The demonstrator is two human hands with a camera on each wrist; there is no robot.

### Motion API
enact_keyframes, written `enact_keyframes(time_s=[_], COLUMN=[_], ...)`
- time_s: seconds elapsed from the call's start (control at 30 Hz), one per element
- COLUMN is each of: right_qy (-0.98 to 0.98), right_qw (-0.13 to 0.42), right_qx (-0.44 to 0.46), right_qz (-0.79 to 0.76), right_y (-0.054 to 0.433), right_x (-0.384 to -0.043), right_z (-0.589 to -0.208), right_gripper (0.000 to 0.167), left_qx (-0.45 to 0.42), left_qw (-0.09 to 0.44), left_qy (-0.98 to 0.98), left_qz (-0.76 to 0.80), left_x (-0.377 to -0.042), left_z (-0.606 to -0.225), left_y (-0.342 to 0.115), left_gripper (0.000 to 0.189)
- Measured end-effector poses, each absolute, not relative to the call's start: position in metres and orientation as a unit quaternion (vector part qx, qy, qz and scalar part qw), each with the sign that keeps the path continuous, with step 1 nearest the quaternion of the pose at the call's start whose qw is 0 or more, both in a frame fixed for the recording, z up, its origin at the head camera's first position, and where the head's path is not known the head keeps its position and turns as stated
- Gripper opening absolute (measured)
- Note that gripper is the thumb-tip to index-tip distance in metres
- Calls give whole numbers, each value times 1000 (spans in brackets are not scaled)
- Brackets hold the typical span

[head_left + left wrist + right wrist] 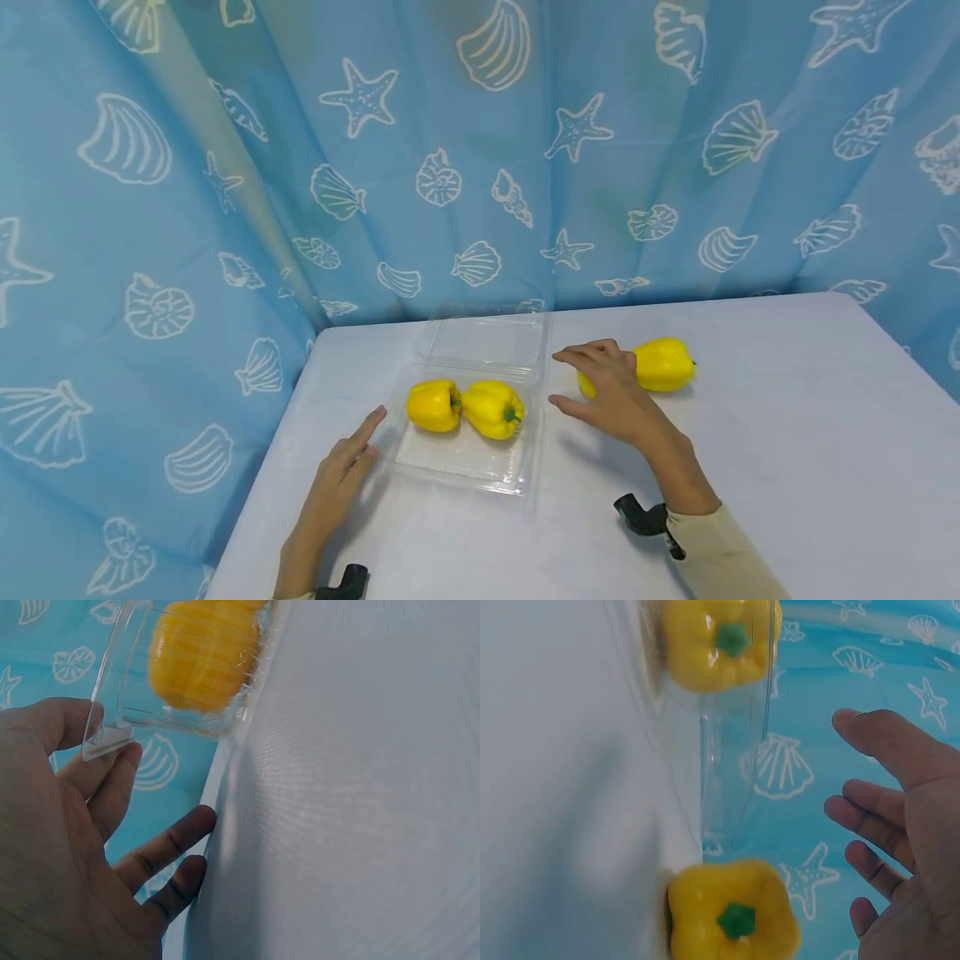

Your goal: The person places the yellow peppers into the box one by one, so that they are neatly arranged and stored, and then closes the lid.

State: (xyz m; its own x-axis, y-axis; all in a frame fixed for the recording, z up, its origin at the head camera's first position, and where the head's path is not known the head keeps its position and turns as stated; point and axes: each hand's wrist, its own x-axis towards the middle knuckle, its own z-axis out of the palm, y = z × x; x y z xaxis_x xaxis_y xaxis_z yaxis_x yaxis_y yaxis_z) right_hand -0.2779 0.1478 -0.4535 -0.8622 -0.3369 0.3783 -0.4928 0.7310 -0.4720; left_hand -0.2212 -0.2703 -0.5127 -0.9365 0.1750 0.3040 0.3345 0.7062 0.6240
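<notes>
A clear plastic clamshell container (465, 477) lies on the table with its lid folded back; two yellow bell peppers (433, 406) sit in it side by side. My left hand (333, 483) is at its near left corner, fingers mostly straight, thumb and fingertips right at the plastic rim (112, 742). To the right of the container my right hand (611, 392) hovers with fingers spread, nothing between them. Yellow shows on both sides of that hand, including a bell pepper (666, 364), partly hidden by it. In the right wrist view, a bell pepper (731, 911) with a green stem stands outside the container.
A white cloth covers the table (780, 433). Behind and to the left hangs a blue curtain (450, 100) printed with shells and starfish. Black camera mounts (641, 515) are worn at both wrists, close over the cloth.
</notes>
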Motion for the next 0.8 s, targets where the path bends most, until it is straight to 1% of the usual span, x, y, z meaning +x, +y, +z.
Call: enact_keyframes(time_s=[0.17, 0.4, 0.5, 0.67, 0.8], right_qy=[-924, -924, -923, -919, -918], right_qw=[138, 178, 192, 197, 210], right_qx=[205, 195, 188, 190, 184], right_qz=[292, 275, 277, 284, 281], right_y=[163, 182, 186, 188, 195], right_x=[-276, -275, -275, -279, -279], right_z=[-453, -456, -456, -455, -453], right_gripper=[57, 55, 56, 56, 54], left_qx=[-143, -156, -147, -124, -126], left_qw=[111, 111, 106, 101, 91], left_qy=[-918, -917, -920, -922, -921], left_qz=[-352, -349, -349, -352, -357], left_x=[-223, -223, -221, -217, -220], left_z=[-512, -511, -510, -511, -512], left_y=[-268, -265, -266, -271, -270], left_gripper=[51, 52, 51, 50, 50])
